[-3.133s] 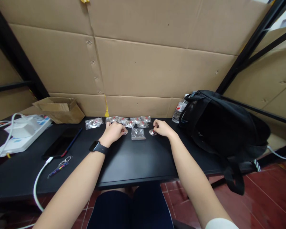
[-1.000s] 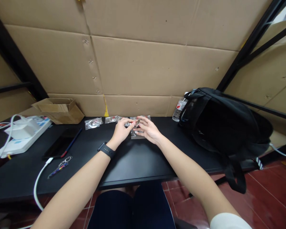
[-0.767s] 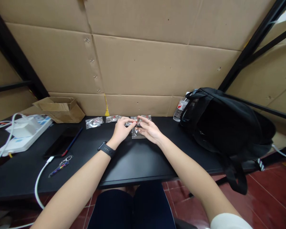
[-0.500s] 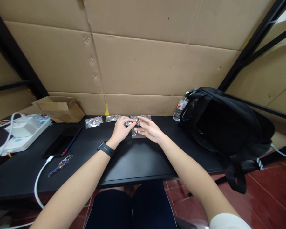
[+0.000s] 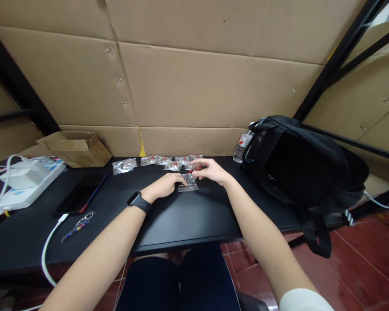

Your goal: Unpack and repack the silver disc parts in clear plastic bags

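Observation:
A small clear plastic zip bag [image 5: 190,185] lies flat on the black table. My left hand [image 5: 164,186], with a dark watch on its wrist, has its fingers curled and the fingertips on the bag's left side. Just above the bag's right side is my right hand [image 5: 212,171], its thumb and fingers bent around a small item with red and silver parts; the fingers cover most of it. Behind both hands lie several clear packets with round silver pieces inside, such as one packet [image 5: 172,166] near the middle and another packet [image 5: 125,166] at the left.
An open cardboard box [image 5: 81,149], a white power strip [image 5: 26,194], a phone [image 5: 78,194] with a pen beside it, and a keychain [image 5: 78,226] are on the left. A water bottle [image 5: 241,149] and a black backpack [image 5: 311,172] stand right. Cardboard [image 5: 188,95] walls the back.
My hands have come apart: the left moved down onto the bag, the right stayed up with the small item. More packets behind are now uncovered. The view shifted slightly.

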Demonstrator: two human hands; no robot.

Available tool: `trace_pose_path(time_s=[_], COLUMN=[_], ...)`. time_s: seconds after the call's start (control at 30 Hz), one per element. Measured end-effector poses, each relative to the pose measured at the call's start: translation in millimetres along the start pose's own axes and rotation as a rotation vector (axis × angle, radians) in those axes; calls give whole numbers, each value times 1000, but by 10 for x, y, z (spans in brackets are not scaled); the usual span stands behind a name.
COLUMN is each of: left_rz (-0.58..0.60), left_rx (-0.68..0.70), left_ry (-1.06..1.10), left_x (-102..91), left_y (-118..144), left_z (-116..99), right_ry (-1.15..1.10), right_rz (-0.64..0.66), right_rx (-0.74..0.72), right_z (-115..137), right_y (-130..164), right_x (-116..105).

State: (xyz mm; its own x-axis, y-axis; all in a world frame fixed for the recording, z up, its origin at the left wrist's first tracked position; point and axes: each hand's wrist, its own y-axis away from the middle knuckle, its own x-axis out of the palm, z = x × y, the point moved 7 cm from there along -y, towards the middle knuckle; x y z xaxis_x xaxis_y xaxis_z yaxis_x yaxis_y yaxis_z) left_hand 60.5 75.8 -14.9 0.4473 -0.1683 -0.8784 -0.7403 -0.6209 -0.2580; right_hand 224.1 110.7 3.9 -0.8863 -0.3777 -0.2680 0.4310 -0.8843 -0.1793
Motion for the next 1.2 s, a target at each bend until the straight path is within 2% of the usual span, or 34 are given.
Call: trace_pose_path(time_s=[0.07, 0.2, 0.37, 0.5, 0.63, 0.8, 1.0, 1.2], left_rz=[31, 130, 241, 225, 231, 199, 249, 265], left_rx=[34, 47, -85, -128, -157, -151, -147, -144], left_ry=[35, 39, -75, -133, -151, -176, -181, -148], left_x=[6, 15, 100, 176, 254, 300, 339, 343], left_y=[6, 47, 108, 96, 71, 71, 89, 93], left_z=[-35, -90, -152, -271, -348, -379, -391, -350], right_ry=[145, 467, 748, 909, 977, 1053, 1031, 1028], right_rz=[94, 170, 195, 219, 289, 307, 316, 223], right_rx=[-29, -33, 44, 88, 162, 283, 243, 202], right_z=[-9, -21, 54, 154, 176, 117, 92, 129], right_y=[5, 39, 143, 246, 326, 354, 311, 258], right_x=[20, -4, -111, -131, -29, -1, 13, 49])
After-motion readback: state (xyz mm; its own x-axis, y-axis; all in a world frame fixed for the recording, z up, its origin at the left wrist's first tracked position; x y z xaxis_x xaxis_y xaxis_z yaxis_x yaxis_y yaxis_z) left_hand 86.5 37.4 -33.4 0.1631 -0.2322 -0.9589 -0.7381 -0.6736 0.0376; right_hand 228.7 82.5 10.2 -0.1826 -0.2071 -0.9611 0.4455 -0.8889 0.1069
